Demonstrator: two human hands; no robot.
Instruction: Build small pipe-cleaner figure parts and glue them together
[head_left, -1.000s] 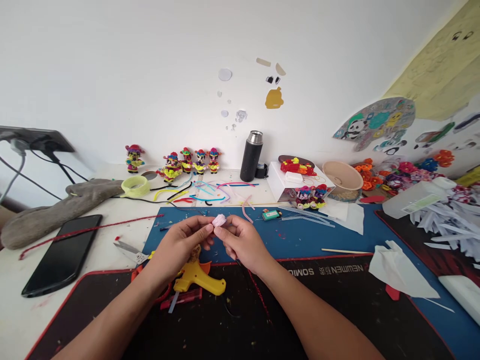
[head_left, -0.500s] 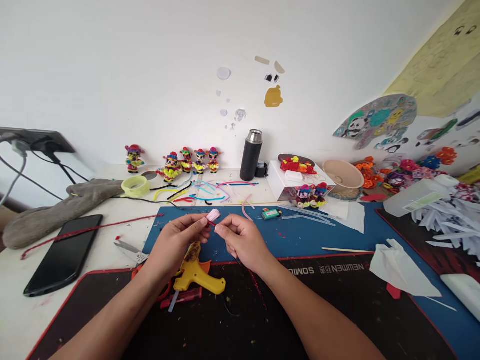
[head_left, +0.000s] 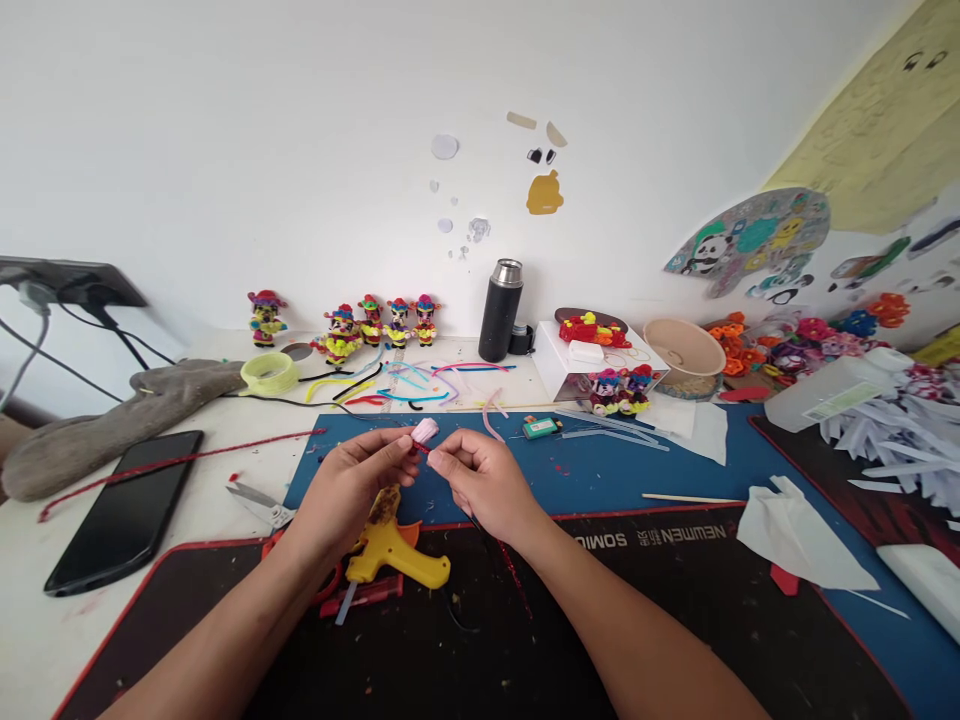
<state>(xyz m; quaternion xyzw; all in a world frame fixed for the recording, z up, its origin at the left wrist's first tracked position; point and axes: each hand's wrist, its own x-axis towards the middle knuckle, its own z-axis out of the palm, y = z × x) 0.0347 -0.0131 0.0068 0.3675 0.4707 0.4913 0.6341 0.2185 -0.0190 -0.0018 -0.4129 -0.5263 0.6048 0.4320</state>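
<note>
A pale pink piece [head_left: 425, 430] is being held up between the two hands, above the front part of the blue mat [head_left: 585, 470]. At its lower end it is being pinched by the thumb and fingers of the left hand [head_left: 358, 470]. By the right hand [head_left: 481, 478], which is being kept closed just beside the left one, a thin red cord [head_left: 421, 448] is being gripped. A short part of this cord is being stretched between the fingertips, against the base of the pink piece; whether it is being wound around it cannot be told. Below the right palm a red strand [head_left: 514, 580] is hanging, but its link with the cord is being hidden.

Under the hands, a yellow glue gun [head_left: 397, 555] is lying on the black mat [head_left: 600, 630], and a red object [head_left: 367, 597] is being partly covered by it. The scissors [head_left: 259, 503] are being partly hidden by the left forearm. At the left side of the bench [head_left: 30, 610], a black phone [head_left: 124, 530] is being crossed by another red strand [head_left: 165, 462]. Against the wall, small colourful figures [head_left: 399, 325] are standing near a dark flask [head_left: 501, 312].
</note>
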